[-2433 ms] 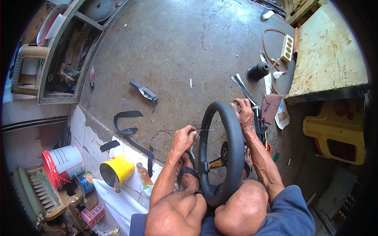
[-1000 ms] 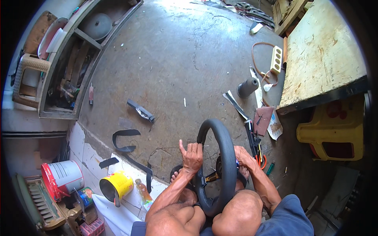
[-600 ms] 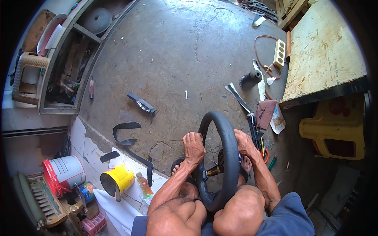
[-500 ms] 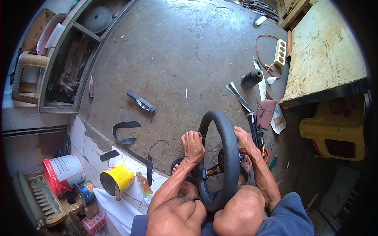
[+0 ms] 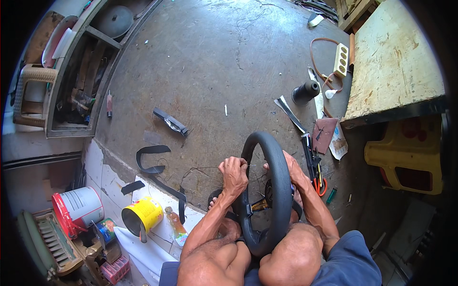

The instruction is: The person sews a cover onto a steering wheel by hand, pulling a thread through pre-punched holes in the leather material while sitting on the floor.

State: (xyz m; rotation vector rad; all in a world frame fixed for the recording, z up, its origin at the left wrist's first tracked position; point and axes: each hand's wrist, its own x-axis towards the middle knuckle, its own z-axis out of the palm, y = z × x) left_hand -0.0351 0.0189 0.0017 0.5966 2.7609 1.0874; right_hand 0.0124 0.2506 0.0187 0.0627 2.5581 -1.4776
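Between my knees a black steering wheel [image 5: 278, 178] stands on edge, its spokes and hub low in the ring. At the left side of its rim my left hand [image 5: 234, 175] is closed, thumb and fingers pinching a thin, pale sewing needle [image 5: 252, 165] that points into the ring. My right hand [image 5: 295, 170] curls behind the right side of the rim; only a fingertip shows inside the ring, and the rest of its fingers are hidden. Fine dark thread [image 5: 200, 168] trails across the floor left of the wheel.
Right of the wheel lie orange-handled scissors [image 5: 320, 187], a black cone-shaped spool [image 5: 306, 92] and a power strip [image 5: 340, 60]. To the left are black strips [image 5: 149, 170], a yellow can [image 5: 143, 213] and a glass bottle [image 5: 175, 224]. A wooden table [image 5: 393, 62] stands at the right.
My right hand has shifted further round behind the rim, and a fingertip now appears inside the ring. The needle now shows at my left fingertips. The wheel stays nearly still.
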